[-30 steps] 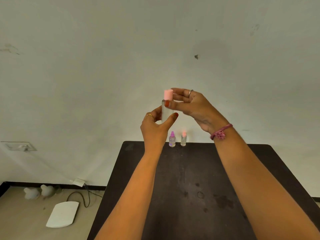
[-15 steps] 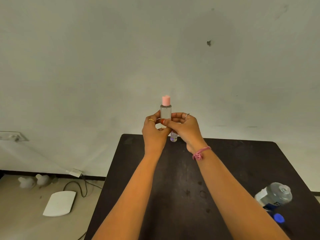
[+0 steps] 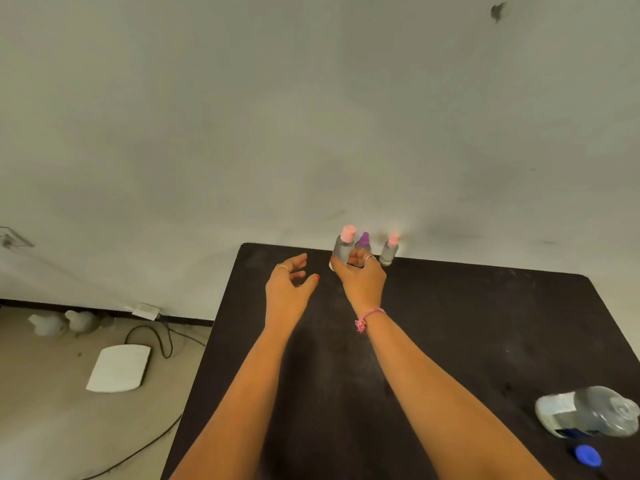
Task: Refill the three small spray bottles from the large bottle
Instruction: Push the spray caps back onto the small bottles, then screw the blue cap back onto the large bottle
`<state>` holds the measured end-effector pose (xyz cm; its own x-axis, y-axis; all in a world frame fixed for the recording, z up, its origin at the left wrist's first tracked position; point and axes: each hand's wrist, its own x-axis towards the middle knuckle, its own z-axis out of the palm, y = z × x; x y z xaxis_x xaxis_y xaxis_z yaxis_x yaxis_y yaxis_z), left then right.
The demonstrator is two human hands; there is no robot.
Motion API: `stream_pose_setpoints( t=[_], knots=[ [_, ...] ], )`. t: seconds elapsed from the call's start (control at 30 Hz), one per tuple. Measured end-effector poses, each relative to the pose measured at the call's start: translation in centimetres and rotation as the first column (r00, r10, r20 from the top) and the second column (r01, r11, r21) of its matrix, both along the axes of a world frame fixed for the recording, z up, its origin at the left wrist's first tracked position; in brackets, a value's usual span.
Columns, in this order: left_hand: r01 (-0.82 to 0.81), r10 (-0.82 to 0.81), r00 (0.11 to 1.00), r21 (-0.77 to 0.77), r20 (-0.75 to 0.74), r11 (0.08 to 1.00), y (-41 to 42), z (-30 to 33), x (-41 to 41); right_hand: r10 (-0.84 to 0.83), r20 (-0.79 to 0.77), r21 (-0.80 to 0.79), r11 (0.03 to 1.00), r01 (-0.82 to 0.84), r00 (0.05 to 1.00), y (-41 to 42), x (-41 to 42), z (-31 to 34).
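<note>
Head view: right hand grips bottle at table's far edge.

Three small spray bottles are counted at the far edge of the bench: two with pink caps and one with a purple cap. One large clear bottle is seen at the near right, with one loose blue cap beside it. Two hands are counted, the left hand and the right hand. One white pad is seen on the floor.
</note>
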<state>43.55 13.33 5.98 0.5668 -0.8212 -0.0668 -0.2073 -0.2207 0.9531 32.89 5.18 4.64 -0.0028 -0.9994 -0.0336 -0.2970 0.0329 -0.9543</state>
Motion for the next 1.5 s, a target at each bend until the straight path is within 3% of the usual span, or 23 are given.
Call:
stream_pose_setpoints(
  t=[0.2, 0.67, 1.1, 1.5],
  knots=[
    [-0.054, 0.062, 0.993, 0.086, -0.099, 0.995, -0.8, -2.6, 1.2, -0.033, -0.134, 0.066, 0.997, 0.042, 0.99, -2.5, 1.3, -4.8],
    [-0.057, 0.103, 0.974, 0.222, -0.201, 0.973, -2.8, -7.4, 2.3, -0.161, 0.003, 0.142, 0.977, 0.159, 0.987, -6.8, 5.0, -10.9],
    [-0.053, 0.11, 0.969, 0.252, -0.221, 0.966, -1.8, -8.5, 2.1, -0.213, -0.046, 0.159, 0.963, 0.217, 0.976, -7.7, 6.1, -11.2],
    [-0.016, 0.069, 0.967, 0.211, -0.245, 0.977, 1.3, -6.3, -0.6, -0.11, -0.012, 0.191, 0.975, 0.11, 0.994, 1.2, -1.2, -8.2]
  ],
)
